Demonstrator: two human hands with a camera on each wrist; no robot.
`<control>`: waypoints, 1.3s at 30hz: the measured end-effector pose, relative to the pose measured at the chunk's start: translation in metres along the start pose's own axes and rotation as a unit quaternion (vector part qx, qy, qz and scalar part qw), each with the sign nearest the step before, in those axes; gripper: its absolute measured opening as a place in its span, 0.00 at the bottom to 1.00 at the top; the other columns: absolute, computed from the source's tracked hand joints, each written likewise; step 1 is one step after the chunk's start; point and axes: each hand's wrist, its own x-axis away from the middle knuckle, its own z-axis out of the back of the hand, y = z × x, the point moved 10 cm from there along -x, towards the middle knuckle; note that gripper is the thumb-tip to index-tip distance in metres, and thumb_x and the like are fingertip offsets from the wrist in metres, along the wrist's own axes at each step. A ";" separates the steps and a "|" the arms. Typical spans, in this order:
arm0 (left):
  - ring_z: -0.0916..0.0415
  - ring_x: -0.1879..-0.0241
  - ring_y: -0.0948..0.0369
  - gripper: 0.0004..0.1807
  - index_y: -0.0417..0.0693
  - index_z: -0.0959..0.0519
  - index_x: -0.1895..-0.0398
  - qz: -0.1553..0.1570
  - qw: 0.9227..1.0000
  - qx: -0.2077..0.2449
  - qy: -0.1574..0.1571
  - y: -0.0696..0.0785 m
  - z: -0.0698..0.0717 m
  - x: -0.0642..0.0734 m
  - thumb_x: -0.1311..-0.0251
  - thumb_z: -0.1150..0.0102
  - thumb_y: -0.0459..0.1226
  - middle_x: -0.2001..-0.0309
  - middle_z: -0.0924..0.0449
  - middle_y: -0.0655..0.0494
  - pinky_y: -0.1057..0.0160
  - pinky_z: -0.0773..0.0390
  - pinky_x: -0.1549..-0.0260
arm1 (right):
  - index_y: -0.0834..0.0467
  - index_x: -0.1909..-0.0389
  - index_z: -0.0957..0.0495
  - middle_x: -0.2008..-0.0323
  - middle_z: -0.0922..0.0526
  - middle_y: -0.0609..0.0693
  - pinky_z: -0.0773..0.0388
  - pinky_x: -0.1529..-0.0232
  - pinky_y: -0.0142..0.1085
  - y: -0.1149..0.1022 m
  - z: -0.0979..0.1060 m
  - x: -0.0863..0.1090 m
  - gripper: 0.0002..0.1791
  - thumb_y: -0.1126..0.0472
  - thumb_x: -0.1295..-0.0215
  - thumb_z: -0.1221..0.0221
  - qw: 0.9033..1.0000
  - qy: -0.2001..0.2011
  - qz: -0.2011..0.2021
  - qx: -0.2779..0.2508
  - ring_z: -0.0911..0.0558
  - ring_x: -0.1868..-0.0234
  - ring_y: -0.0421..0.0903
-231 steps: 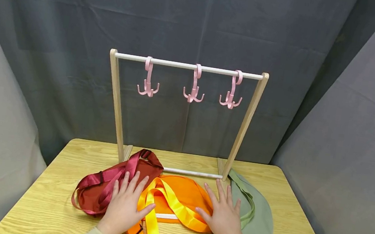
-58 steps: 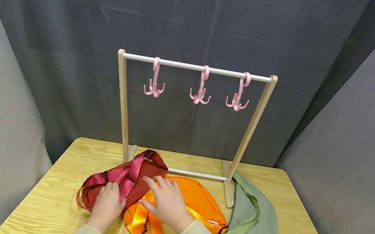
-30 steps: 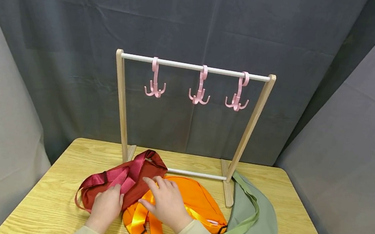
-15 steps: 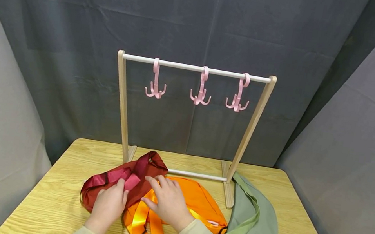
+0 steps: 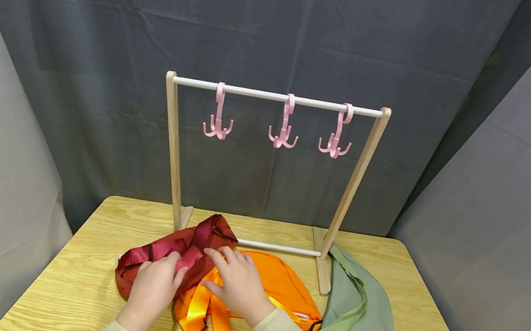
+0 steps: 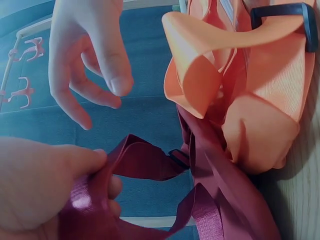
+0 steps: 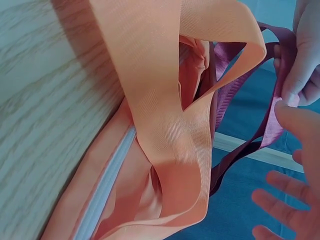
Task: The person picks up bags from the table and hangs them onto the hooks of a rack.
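My left hand (image 5: 154, 288) pinches the maroon strap of the red bag (image 5: 227, 233) at the left of the table. In the left wrist view the strap (image 6: 142, 160) is lifted off the bag in a loop, held between thumb and fingers. My right hand (image 5: 240, 288) hovers above the orange bag (image 5: 276, 279), fingers spread and slightly bent. Nothing lies between its thumb (image 6: 119, 75) and fingers. The orange bag's yellow strap (image 7: 165, 125) loops beneath it. A grey-green bag (image 5: 368, 319) with a green strap lies at the right.
Behind the bags stands a wooden rack (image 5: 360, 183) with a white top bar (image 5: 255, 93). From it hang a left hook (image 5: 218, 120), a middle hook (image 5: 284, 129) and a right hook (image 5: 335, 138), all pink. Dark cloth (image 5: 105, 83) closes off the back.
Both hands first lay spread over the bags. The left hand has since taken hold of the maroon strap and raised it slightly. The right hand has moved left; the orange bag's straps lie differently.
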 end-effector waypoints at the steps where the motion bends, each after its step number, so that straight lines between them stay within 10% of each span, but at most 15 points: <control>1: 0.16 0.75 0.50 0.12 0.43 0.24 0.69 -0.001 1.000 0.001 -0.001 0.000 0.000 0.000 0.39 0.28 0.37 0.81 0.21 0.53 0.50 0.28 0.70 | 0.44 0.30 0.30 0.50 0.22 0.44 0.21 0.52 0.41 -0.001 0.000 0.000 0.40 0.35 0.41 0.30 1.000 -0.001 0.001 0.000 0.19 0.56 0.45; 39: 0.27 0.80 0.62 0.11 0.48 0.23 0.69 -0.049 0.998 0.032 -0.005 0.035 0.016 0.003 0.40 0.27 0.39 0.83 0.33 0.65 0.60 0.34 0.72 | 0.45 0.33 0.27 0.39 0.24 0.45 0.23 0.38 0.40 -0.016 0.014 -0.012 0.36 0.48 0.41 0.25 0.997 0.036 0.059 -0.017 0.22 0.42 0.45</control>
